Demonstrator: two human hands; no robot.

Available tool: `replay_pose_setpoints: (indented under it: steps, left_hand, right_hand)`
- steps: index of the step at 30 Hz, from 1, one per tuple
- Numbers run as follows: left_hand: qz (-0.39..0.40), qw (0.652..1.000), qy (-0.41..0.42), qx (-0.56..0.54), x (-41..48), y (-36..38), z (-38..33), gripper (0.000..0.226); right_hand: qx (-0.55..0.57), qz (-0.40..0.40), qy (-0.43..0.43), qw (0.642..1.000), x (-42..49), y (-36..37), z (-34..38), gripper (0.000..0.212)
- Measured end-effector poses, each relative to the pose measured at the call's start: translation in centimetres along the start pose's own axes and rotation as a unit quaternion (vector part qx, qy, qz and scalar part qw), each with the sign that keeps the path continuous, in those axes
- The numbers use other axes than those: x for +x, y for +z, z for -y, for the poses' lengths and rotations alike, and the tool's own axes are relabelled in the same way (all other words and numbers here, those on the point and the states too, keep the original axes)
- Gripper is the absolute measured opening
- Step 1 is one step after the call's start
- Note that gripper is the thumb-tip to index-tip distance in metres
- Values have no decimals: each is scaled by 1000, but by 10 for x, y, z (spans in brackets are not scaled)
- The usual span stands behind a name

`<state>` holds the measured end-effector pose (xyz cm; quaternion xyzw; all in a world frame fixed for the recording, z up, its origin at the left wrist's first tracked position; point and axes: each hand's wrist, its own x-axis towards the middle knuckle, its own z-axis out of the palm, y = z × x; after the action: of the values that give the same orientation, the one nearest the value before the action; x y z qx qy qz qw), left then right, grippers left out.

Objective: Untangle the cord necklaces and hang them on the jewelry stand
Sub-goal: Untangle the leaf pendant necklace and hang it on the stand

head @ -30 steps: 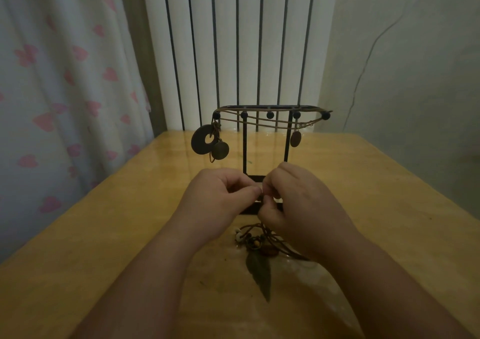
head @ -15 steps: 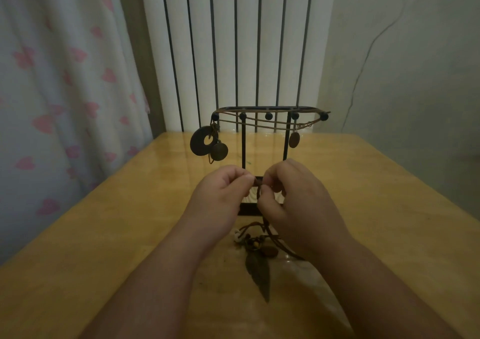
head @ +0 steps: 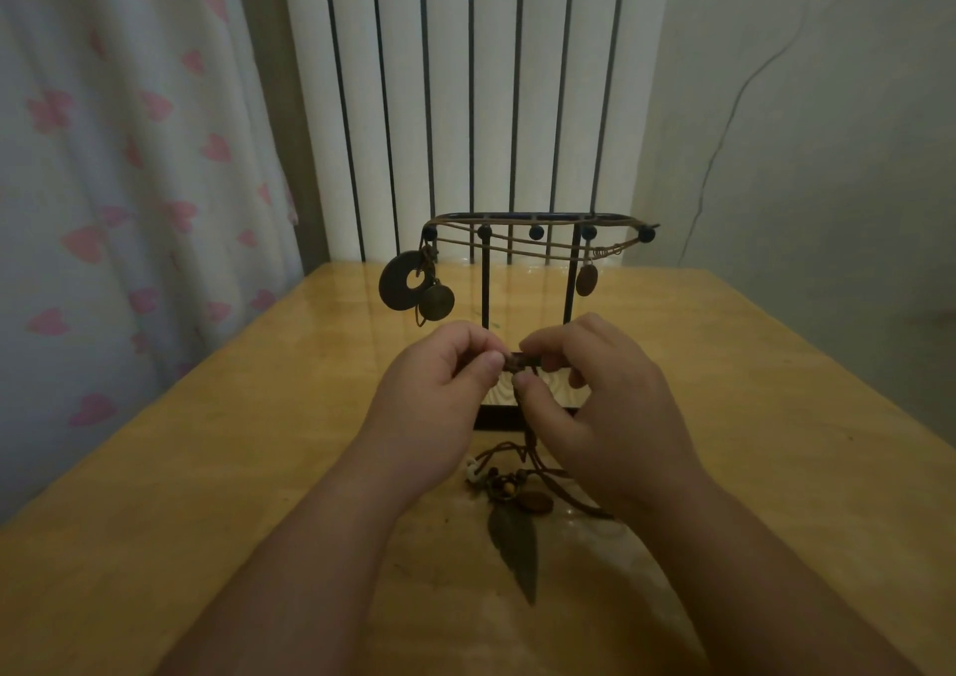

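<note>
Warm yellow wood fills the lower view: a glossy surface (head: 207,468) set against a white ribbed panel with dark vertical gaps (head: 450,106). A curtain printed with pink hearts (head: 103,209) hangs to the left, and a pale wall (head: 802,183) with a thin dark line running down it stands to the right.

Near the far edge of the surface stands the black jewelry stand (head: 484,287), two upright posts on a flat base. Brown cords are draped across the knobs of its top bar. A dark ring pendant (head: 398,282) and a round disc pendant (head: 436,301) hang at its left end, touching each other, and a small oval pendant (head: 586,279) hangs near the right post.

In front of the stand both hands are raised close together. The left hand (head: 434,390) and the right hand (head: 610,406) each pinch a short dark stretch of cord (head: 520,361) between thumb and curled fingers. From it a strand drops to the tangled cord necklaces (head: 509,479), which lie on the surface just in front of the stand's base, between the wrists. In the tangle are a white bead (head: 472,470) and some brown beads, and a dark leaf pendant (head: 514,546) lies flat, its tip pointing toward the camera.
</note>
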<state>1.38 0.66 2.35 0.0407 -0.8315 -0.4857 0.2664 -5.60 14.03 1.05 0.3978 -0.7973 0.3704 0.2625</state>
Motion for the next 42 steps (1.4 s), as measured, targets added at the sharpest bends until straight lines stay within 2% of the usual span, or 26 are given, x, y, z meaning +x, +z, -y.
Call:
replay_pose_setpoints:
  steps: [7,11,15,19,23,28,30,35,38,42]
  left_hand:
    - [-11,1000,9,11,0,1,0,18]
    - [-3,1000,-4,1,0,0,0,20]
    - [14,1000,-21,7,0,1,-1,21]
    - [24,999,-36,8,0,0,0,22]
    - [43,998,-52,13,0,0,0,21]
    - [63,997,-52,15,0,1,2,18]
    - [52,997,-48,7,0,2,1,15]
    - [-49,998,-16,-37,1,-3,1,13]
    - [-23,997,0,-71,1,-6,1,17]
    - [30,998,-17,-57,0,-2,2,14]
  right_hand:
    - [-6,39,27,999,2,1,2,11]
    - [40,31,31,998,0,-1,1,8]
    - [78,3,29,997,0,-4,0,14]
    - [60,47,33,997,2,-7,1,14]
    - [36,92,33,995,2,-8,4,4]
    - [29,99,33,994,1,-8,5,7]
    - [36,98,41,994,0,-8,6,7]
    - [8,62,54,997,0,-6,3,5]
    - [-16,47,46,998,0,-4,2,5]
    - [-36,58,27,997,-1,-1,2,7]
